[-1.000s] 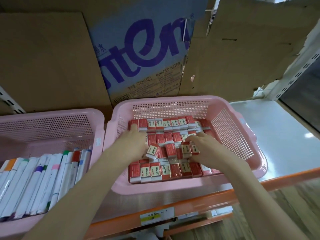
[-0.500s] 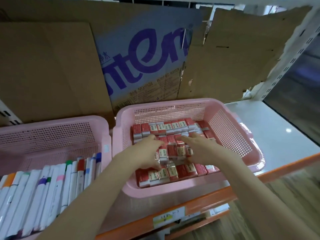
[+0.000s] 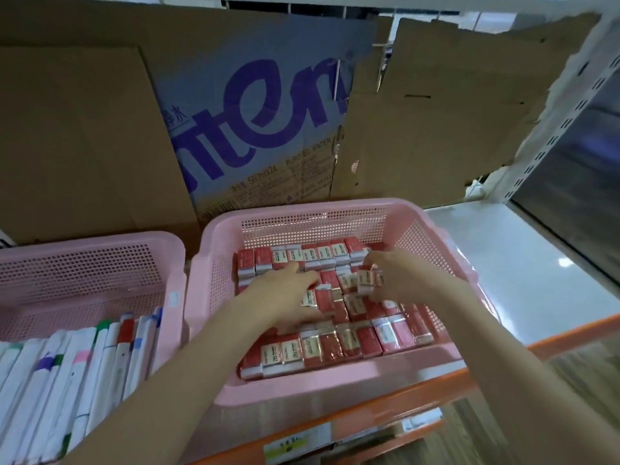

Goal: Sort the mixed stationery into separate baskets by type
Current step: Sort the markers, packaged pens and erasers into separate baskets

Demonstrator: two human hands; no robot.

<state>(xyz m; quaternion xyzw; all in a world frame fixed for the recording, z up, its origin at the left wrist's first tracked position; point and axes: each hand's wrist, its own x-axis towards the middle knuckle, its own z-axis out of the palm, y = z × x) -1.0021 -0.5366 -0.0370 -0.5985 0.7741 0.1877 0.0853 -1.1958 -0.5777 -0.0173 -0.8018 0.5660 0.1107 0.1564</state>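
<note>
- 2 forearms reach up from 6 o'clock into the right basket (image 3: 335,213), 1 of 2 pink baskets on the orange-edged shelf (image 3: 523,263).
- At 8 o'clock the left basket (image 3: 100,239) holds white markers (image 3: 67,380) lying side by side; about 10 show, more run out of view.
- Nearest row of erasers (image 3: 335,347): roughly 9 red packs. The far row, toward 12 o'clock, shows about 7.
- Left hand (image 3: 285,297) lies spread and flat on the middle packs, gripping nothing.
- Right hand (image 3: 406,280) pinches 1 eraser pack (image 3: 367,280), tilted above the middle row.
- To do this well: I would hold the neighbours down with the flat hand, then slide the lifted pack into the gap, label up, square with its row.
- Behind, at 12 o'clock, stands cardboard (image 3: 268,129).
</note>
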